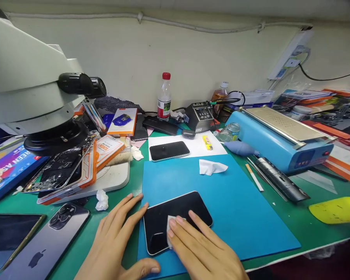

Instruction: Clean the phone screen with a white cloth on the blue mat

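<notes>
A smartphone (189,210) with a dark screen lies face up on the blue mat (239,210). My right hand (205,249) presses a folded white wipe (169,235) flat against the screen under its fingertips; part of the wipe is hidden by the fingers. At the phone's left side, my left hand (116,241) is spread with its fingers apart. Its index fingertip is at the phone's upper left edge, and nothing is held in it. A second crumpled white wipe (212,167) lies at the back of the mat.
Left stand a microscope (32,85), a purple phone (49,241) and stacked phone parts (64,171). Behind the mat are another phone (169,150), a yellow lighter (207,142) and a bottle (164,97). A blue heating-plate machine (280,136), air blower (241,148) and cigarette (254,177) lie right.
</notes>
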`<state>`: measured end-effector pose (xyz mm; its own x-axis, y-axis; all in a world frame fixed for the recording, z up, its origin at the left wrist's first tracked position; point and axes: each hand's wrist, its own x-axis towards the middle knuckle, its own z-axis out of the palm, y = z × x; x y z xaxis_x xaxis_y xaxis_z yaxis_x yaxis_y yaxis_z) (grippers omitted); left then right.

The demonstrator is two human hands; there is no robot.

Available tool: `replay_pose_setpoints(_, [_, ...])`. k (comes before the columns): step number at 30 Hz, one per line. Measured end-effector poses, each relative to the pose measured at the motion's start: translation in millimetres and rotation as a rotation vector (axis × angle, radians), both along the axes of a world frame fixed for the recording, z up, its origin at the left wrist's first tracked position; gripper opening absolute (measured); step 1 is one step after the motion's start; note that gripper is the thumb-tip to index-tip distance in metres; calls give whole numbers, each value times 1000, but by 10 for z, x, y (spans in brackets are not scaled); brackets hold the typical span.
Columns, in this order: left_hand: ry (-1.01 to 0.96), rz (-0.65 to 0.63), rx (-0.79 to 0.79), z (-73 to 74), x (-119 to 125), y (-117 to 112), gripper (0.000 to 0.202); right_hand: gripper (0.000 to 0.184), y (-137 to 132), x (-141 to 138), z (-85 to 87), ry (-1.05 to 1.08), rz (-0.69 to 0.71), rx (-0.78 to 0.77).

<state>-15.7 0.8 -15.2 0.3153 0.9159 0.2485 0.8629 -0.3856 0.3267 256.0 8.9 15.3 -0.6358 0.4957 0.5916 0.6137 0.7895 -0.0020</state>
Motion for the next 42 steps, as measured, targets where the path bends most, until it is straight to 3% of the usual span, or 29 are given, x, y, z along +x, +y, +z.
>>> replay_pose_setpoints(3, [-25, 36, 17, -49, 8, 9, 87, 34, 29, 445, 65, 81, -41, 20])
replay_pose_setpoints(6, [-49, 55, 29, -103, 33, 18, 80, 33, 111, 777, 121, 154, -358, 56])
replay_pose_setpoints(9, [-44, 54, 54, -143, 43, 35, 74, 29, 247, 904, 187, 112, -565, 63])
replay_pose_setpoints(13, [-48, 47, 70, -150, 49, 41, 73, 38, 592, 889, 271, 126, -659, 47])
replay_pose_setpoints(17, [-79, 73, 37, -98, 74, 15, 70, 34, 1033, 835, 325, 47, -581, -37])
replay_pose_setpoints(19, [-90, 81, 22, -76, 86, 5, 70, 29, 1112, 780, 356, 35, -526, -62])
replay_pose_setpoints(22, [-92, 78, 28, -76, 95, 3, 72, 29, 929, 619, 380, 61, -469, -31])
replay_pose_setpoints(26, [-93, 71, 45, -100, 110, 5, 78, 24, 396, 365, 284, 25, -325, 38])
replay_pose_setpoints(29, [-119, 83, 41, -71, 128, -3, 80, 38, 132, 307, 156, -59, -270, 61])
replay_pose_setpoints(34, [-103, 70, 13, 48, 97, 4, 76, 56, 139, 286, 44, -228, -267, 121])
replay_pose_setpoints(38, [-61, 24, 11, 34, 40, 24, 73, 73, 175, -104, -40, -221, -221, 152])
replay_pose_setpoints(39, [-62, 23, 16, 12, 35, 28, 74, 71, 161, -244, -85, -191, -183, 166])
replay_pose_setpoints(42, [-78, 20, 51, -40, 45, 36, 79, 44, 98, -568, -228, -81, -102, 233])
